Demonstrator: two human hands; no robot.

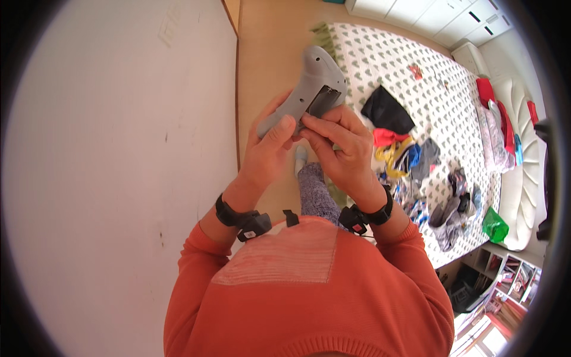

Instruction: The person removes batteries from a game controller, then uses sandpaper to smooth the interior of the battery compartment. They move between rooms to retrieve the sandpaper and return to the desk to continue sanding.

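A grey game controller [309, 80] is held up in front of me, its back side facing me. Its battery compartment [324, 100] is uncovered, showing a dark hollow with metal contacts at one end. My left hand [272, 140] is closed around the controller's lower left grip, the thumb lying across the back. My right hand [345, 143] is closed at the lower end of the compartment, with thumb and forefinger pinched against its edge. Whether a small part sits between those fingertips is hidden. Small screw holes dot the grey shell.
To the right is a bed [369, 53] with a heart-patterned cover, strewn with a black cloth [388, 110] and several garments. A green bag [495, 225] lies near its edge. A pale wall-like surface [119, 149] fills the left; white cabinets [428, 21] stand beyond.
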